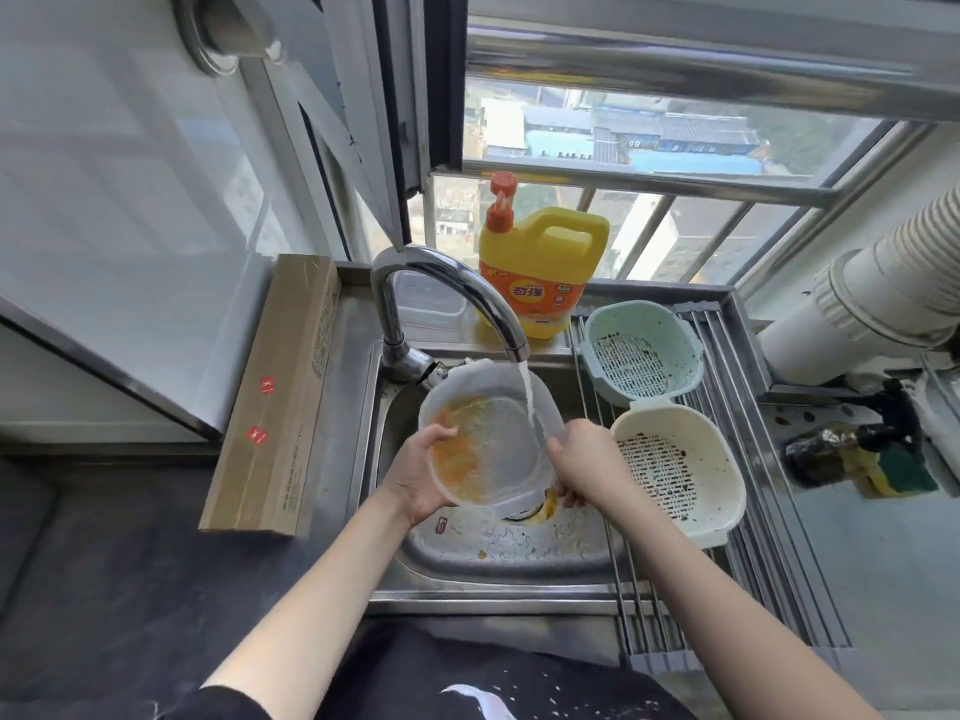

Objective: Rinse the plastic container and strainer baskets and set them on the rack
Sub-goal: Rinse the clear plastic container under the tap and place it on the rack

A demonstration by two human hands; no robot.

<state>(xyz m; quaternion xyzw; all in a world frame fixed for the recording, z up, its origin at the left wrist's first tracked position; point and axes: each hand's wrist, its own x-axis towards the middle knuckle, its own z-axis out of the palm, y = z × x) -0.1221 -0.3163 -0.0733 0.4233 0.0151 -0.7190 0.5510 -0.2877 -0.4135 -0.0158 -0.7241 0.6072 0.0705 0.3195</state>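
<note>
A clear plastic container (498,439) smeared with orange residue is tilted over the steel sink (514,548), under running water from the tap (441,304). My left hand (418,480) grips its left rim. My right hand (582,462) holds its right rim, fingers curled under it. Two dirty strainer baskets lie on the roll-up rack (748,449) to the right: a pale green one (641,353) behind and a cream one (680,470) in front, both flecked with dark bits.
A yellow detergent jug (543,267) stands behind the sink. A long cardboard box (275,402) lies along the left counter. A sponge and scourer (862,459) sit at the right, below a white duct (883,283). The window is open.
</note>
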